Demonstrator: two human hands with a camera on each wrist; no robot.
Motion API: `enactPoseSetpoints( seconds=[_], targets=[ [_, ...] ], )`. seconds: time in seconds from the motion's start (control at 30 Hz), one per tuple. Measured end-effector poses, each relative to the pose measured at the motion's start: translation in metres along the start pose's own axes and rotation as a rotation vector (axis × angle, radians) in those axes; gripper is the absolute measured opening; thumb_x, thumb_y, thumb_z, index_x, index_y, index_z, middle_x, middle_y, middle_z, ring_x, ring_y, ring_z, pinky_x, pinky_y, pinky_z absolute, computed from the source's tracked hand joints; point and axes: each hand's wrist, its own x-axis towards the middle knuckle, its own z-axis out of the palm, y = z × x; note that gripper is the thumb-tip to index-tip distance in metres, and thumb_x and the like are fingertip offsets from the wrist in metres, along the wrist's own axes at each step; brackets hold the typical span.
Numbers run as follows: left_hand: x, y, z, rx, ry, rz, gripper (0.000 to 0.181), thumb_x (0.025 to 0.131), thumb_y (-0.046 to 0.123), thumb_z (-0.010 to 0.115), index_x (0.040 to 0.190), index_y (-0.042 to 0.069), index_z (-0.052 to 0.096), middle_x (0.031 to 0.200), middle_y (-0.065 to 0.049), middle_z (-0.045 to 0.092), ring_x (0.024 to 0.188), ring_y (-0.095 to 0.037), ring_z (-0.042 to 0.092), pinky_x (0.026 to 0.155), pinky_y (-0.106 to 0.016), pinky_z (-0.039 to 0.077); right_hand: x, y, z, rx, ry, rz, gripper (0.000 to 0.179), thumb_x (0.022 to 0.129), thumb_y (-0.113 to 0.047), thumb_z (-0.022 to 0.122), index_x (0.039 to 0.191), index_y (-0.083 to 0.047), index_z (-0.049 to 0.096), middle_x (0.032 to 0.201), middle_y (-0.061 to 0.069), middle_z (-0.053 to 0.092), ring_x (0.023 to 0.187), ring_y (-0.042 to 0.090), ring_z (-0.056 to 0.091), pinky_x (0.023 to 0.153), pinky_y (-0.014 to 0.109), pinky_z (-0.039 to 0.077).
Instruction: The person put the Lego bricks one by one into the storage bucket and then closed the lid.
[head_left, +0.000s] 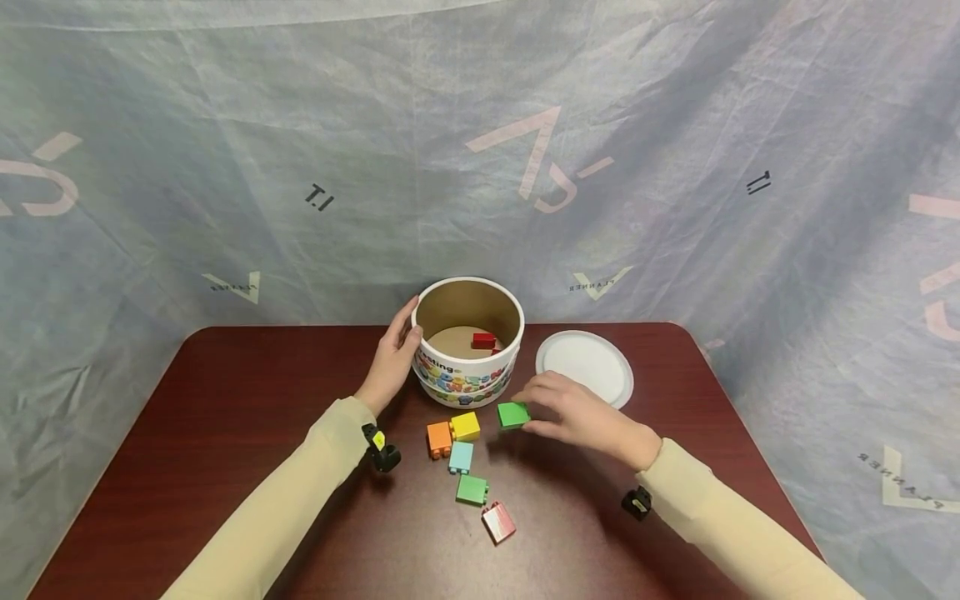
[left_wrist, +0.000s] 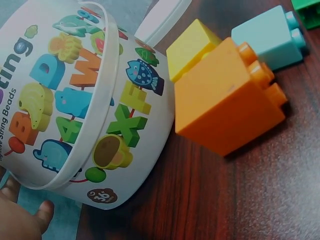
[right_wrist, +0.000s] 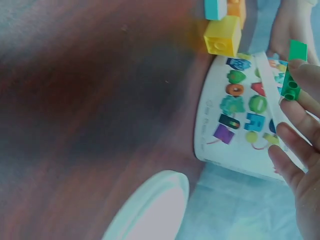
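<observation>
My left hand (head_left: 392, 360) rests against the left side of a white printed bucket (head_left: 468, 383), its fingers along the outer wall and the thumb near the rim. In the left wrist view only part of that hand (left_wrist: 25, 215) shows. Between thumb and fingers my right hand (head_left: 573, 414) pinches a green toy brick (head_left: 513, 415), held in front of the bucket and to its right. The right wrist view shows this green brick (right_wrist: 291, 90) by the bucket's printed wall (right_wrist: 235, 110). Red bricks (head_left: 483, 341) lie inside the bucket, partly hidden by its rim.
Before the bucket lie an orange brick (head_left: 439, 439), a yellow brick (head_left: 466, 427), a light blue brick (head_left: 461, 457), another green brick (head_left: 472, 490) and a red-and-white brick (head_left: 498, 522). A white lid (head_left: 585, 360) lies right of the bucket. Behind the table (head_left: 225, 450) hangs a grey cloth (head_left: 420, 167).
</observation>
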Motion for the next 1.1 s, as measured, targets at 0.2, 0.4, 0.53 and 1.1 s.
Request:
enactPoseSetpoints(
  seconds=[0.2, 0.4, 0.53, 1.1],
  targets=[
    [0.000, 0.001, 0.000, 0.018, -0.006, 0.003, 0.056, 0.114, 0.025, 0.044, 0.167, 0.028, 0.026, 0.172, -0.002, 0.023, 0.157, -0.026, 0.025, 0.125, -0.049, 0.028, 0.007, 0.000, -0.012, -0.010, 0.004, 0.018, 0.038, 0.084, -0.017, 0.089, 0.118, -0.007, 0.075, 0.108, 0.001, 0.071, 0.102, 0.017, 0.063, 0.090, 0.036, 0.054],
    [0.002, 0.001, -0.001, 0.007, -0.005, 0.010, 0.056, 0.114, 0.024, 0.044, 0.167, 0.028, 0.026, 0.172, -0.003, 0.023, 0.157, -0.028, 0.026, 0.125, -0.050, 0.029, 0.017, 0.002, -0.023, -0.024, 0.008, 0.024, 0.038, 0.085, -0.017, 0.089, 0.118, -0.006, 0.075, 0.108, 0.001, 0.071, 0.101, 0.018, 0.062, 0.090, 0.038, 0.053],
    [0.001, 0.000, -0.002, 0.011, -0.009, -0.001, 0.056, 0.114, 0.026, 0.044, 0.167, 0.030, 0.026, 0.172, -0.003, 0.023, 0.157, -0.028, 0.027, 0.124, -0.051, 0.029, 0.023, 0.004, -0.031, -0.023, 0.017, 0.035, 0.039, 0.083, -0.016, 0.090, 0.118, -0.006, 0.075, 0.107, 0.002, 0.070, 0.101, 0.019, 0.061, 0.091, 0.039, 0.053],
    [-0.001, 0.003, -0.001, 0.024, -0.006, -0.022, 0.056, 0.114, 0.029, 0.044, 0.167, 0.031, 0.025, 0.172, -0.001, 0.022, 0.157, -0.025, 0.025, 0.124, -0.052, 0.029, 0.069, 0.021, -0.065, -0.069, -0.071, 0.111, 0.035, 0.093, -0.021, 0.082, 0.123, -0.006, 0.074, 0.113, 0.005, 0.069, 0.102, 0.021, 0.060, 0.085, 0.039, 0.054]
  ],
)
